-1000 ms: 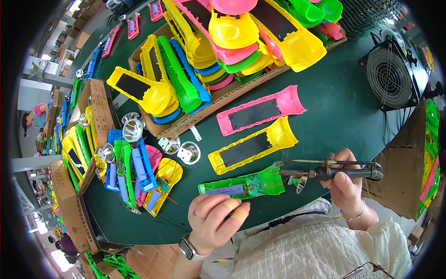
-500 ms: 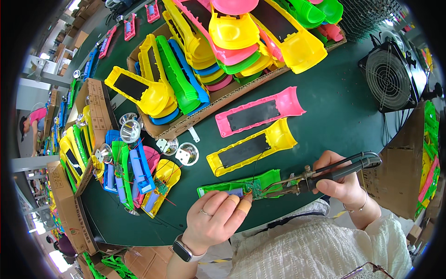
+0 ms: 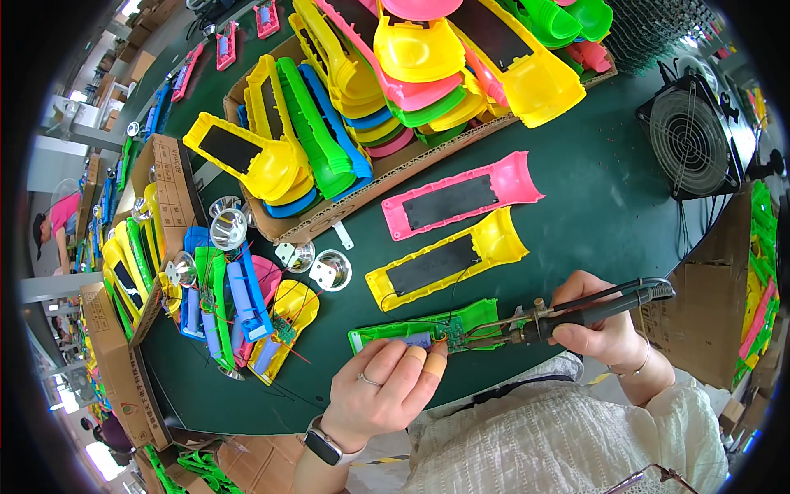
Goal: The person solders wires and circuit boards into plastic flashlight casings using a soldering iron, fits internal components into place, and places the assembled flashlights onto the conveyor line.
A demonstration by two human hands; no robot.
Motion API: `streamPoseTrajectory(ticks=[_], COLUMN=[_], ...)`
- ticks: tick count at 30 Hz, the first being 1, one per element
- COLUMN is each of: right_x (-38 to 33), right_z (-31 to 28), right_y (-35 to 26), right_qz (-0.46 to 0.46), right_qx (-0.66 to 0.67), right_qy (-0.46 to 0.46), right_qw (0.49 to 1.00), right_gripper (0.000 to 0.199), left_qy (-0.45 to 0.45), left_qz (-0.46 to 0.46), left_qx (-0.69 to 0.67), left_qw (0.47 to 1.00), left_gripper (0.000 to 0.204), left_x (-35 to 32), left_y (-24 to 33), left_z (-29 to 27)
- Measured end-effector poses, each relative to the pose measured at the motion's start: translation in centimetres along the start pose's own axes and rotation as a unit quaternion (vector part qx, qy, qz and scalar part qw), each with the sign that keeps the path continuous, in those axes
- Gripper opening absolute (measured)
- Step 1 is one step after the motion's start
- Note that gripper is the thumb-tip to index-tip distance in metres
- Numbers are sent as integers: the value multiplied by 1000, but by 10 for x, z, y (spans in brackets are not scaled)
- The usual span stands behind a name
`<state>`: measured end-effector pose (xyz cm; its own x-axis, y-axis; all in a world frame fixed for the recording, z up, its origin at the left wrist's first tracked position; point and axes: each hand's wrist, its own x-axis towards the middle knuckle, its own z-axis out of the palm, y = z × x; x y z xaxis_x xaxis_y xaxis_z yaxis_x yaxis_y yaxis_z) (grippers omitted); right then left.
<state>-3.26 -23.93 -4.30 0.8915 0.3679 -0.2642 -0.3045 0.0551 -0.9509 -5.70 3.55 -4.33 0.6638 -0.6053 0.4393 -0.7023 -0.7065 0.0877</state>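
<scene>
My right hand [image 3: 599, 323] is wrapped round the dark handle of a soldering iron [image 3: 568, 322], which has a thin metal feed tube alongside. Its tip points left, at a small green circuit board [image 3: 457, 333] inside a green plastic housing [image 3: 479, 314]. Beside the board lies a purple-grey battery cell [image 3: 418, 338], partly covered by my fingers. My left hand [image 3: 383, 385] is closed at the near edge of this housing, bandaged fingertips pressed together by thin coloured wires [image 3: 442, 336]. What those fingertips pinch is hidden.
Beyond the work lie yellow [image 3: 504, 239] and pink housing halves [image 3: 514, 177]. A cardboard box [image 3: 362, 191] of stacked coloured housings stands behind them. Wired assemblies [image 3: 239, 305] and shiny reflectors [image 3: 332, 270] are on the left. A fan [image 3: 690, 136] stands at the far right.
The soldering iron and my right hand have shifted very slightly. My left hand stays at the green housing, almost still.
</scene>
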Motion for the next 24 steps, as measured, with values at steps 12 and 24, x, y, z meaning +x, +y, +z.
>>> streamPoseTrajectory(ticks=[12,24], right_x=[-3,2], right_z=[-3,-26], right_y=[2,22], right_qz=[-8,-181], right_qx=[-9,148], right_qy=[-7,162], right_qw=[1000,959], right_gripper=[25,35], left_qy=[-15,-14], left_qz=[5,9], left_qx=[21,30], left_qw=[1000,999], left_gripper=[18,18], left_x=[1,6], left_y=[2,-1], left_z=[-1,-4])
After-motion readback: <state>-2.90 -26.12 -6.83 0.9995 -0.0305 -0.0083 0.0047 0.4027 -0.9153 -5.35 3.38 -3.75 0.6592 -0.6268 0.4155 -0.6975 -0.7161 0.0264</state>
